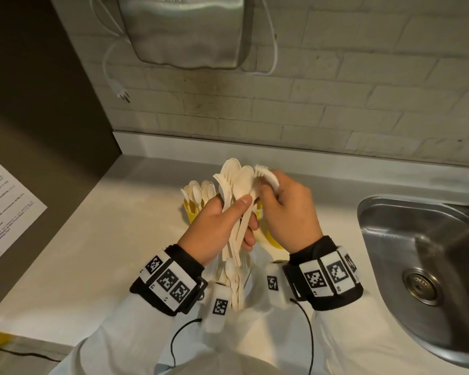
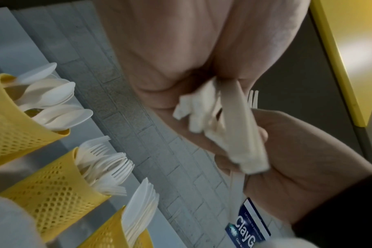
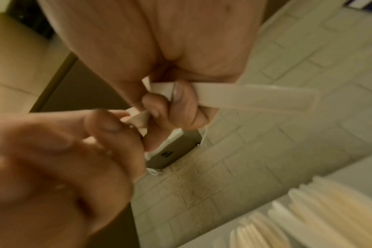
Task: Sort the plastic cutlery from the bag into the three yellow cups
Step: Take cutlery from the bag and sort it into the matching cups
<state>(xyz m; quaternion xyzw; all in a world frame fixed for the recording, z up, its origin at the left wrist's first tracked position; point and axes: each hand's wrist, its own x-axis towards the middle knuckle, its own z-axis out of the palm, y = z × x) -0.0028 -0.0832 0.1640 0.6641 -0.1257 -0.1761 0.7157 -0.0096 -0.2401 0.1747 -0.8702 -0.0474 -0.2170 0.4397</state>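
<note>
My left hand (image 1: 248,215) grips a bundle of white plastic cutlery (image 1: 234,190), spoons and forks fanned upward. My right hand (image 1: 266,196) pinches one white fork (image 1: 264,173) at the bundle's right side, tines up. The right wrist view shows this piece (image 3: 255,99) held between my fingers. Three yellow perforated cups stand behind the hands: the spoon cup (image 2: 21,125), the fork cup (image 2: 53,193) and the knife cup (image 2: 117,231). In the head view only the spoon cup (image 1: 191,212) and part of another cup (image 1: 272,240) show. The clear bag (image 1: 237,282) with more cutlery lies between my wrists.
A steel sink (image 1: 423,266) is sunk into the counter at the right. A printed paper sheet (image 1: 6,207) hangs on the dark panel at the left. On the tiled wall hangs a metal dispenser (image 1: 187,31) with a loose plug (image 1: 122,94).
</note>
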